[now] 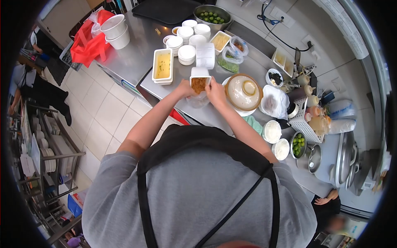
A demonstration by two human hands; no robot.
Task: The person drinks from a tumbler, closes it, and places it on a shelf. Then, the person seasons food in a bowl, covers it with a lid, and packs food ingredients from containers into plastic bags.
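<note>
Between my two hands is a small white rectangular tub (200, 72) with brown crumbly food (199, 85) in it. The fingers of my left hand (185, 88) close on its left side. On the opposite edge, my right hand (216, 91) grips it too. Beneath the tub hangs something clear, like a plastic bag (197, 101), partly hidden. A white piece with faint print (205, 56) lies just behind the tub. To the right stands a lidded clay pot (244, 92); to the left, a white tub of yellow liquid (163, 65).
Stacked white round lids or cups (187, 54) stand at the back. A bowl of green limes (212, 16) is beyond them. Sauce bottles in a white basket (308, 120) line the right side. A metal rack (49, 157) and other people are at left; another person is lower right.
</note>
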